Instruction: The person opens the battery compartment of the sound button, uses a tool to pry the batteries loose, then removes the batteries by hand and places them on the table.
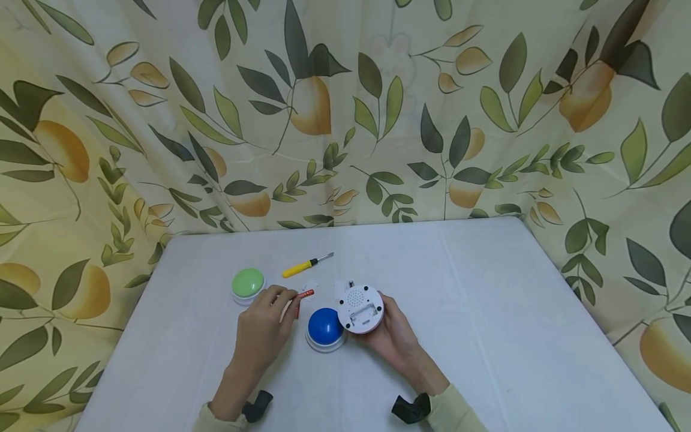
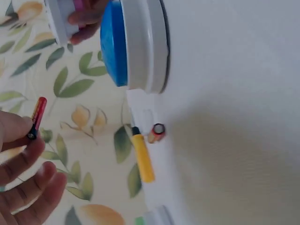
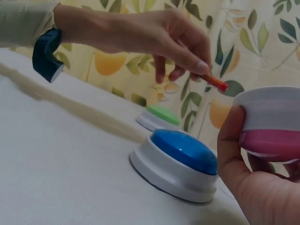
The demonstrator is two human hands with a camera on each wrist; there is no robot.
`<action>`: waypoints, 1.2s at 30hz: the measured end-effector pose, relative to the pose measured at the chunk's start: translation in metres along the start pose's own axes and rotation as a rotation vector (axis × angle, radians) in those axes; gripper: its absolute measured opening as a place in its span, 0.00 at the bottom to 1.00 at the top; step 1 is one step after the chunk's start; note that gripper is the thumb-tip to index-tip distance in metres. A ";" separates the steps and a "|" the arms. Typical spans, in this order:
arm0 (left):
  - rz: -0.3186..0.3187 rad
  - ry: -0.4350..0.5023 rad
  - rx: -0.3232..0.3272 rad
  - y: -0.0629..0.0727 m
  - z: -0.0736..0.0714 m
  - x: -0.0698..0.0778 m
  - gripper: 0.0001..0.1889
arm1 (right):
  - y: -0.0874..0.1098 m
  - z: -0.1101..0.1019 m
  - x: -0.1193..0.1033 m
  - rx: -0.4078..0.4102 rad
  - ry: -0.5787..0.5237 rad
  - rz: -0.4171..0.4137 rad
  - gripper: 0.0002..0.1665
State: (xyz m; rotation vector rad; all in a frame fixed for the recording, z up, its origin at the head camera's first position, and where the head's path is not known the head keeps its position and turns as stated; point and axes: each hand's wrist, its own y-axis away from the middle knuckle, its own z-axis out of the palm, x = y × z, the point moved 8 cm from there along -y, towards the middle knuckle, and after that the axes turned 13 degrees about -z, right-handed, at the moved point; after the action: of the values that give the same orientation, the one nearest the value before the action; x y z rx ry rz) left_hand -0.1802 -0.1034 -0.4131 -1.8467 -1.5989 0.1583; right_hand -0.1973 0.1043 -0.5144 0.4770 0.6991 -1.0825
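My left hand [image 1: 263,327] pinches a red battery [image 2: 38,115] between thumb and fingertips, above the table left of the blue button. In my right hand [image 1: 398,339] is a round white push button [image 1: 358,295], held with its underside up. Its battery compartment [image 1: 364,314] faces the head camera, uncovered, and a pink dome [image 3: 269,144] shows below it in the right wrist view. Between the hands stands a blue button [image 1: 326,326] on a white base. A second battery [image 2: 157,133] lies on the table, partly hidden behind the left fingers in the head view.
A green button [image 1: 248,282] stands to the left, just beyond my left hand. Farther back lies a yellow-handled screwdriver [image 1: 308,264]. Small pale pieces [image 1: 310,289] lie in front of it on the white-covered table [image 1: 475,288]. A patterned curtain [image 1: 378,120] hangs behind.
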 end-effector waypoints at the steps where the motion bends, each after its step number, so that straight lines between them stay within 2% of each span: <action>1: -0.030 0.007 -0.006 0.000 0.002 -0.005 0.12 | 0.000 0.000 0.000 0.000 0.004 0.001 0.37; 5: -0.148 0.029 -0.043 0.003 0.010 -0.024 0.10 | 0.000 0.000 -0.001 -0.012 0.012 0.002 0.37; 9: -0.219 0.021 -0.073 0.007 0.017 -0.038 0.08 | 0.000 0.000 -0.001 -0.007 0.010 0.007 0.37; 13: -0.278 0.006 -0.101 0.009 0.022 -0.049 0.08 | -0.001 -0.001 -0.001 0.006 0.005 0.010 0.36; 19: -0.417 -0.015 -0.187 0.013 0.032 -0.064 0.08 | -0.001 -0.003 -0.002 0.014 0.012 0.008 0.36; 23: -0.489 -0.021 -0.218 0.016 0.035 -0.073 0.07 | 0.000 -0.003 -0.003 0.027 0.035 0.005 0.37; 32: -0.523 -0.015 -0.251 0.018 0.038 -0.079 0.04 | 0.003 -0.003 -0.007 0.030 0.090 -0.006 0.37; 36: -0.566 -0.032 -0.306 0.020 0.043 -0.081 0.06 | 0.004 -0.002 -0.009 0.027 0.122 -0.013 0.38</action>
State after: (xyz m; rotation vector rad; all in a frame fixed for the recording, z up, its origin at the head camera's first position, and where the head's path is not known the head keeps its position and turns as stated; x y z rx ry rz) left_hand -0.2047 -0.1604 -0.4842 -1.5244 -2.1939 -0.3259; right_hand -0.1967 0.1125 -0.5093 0.5658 0.7966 -1.0825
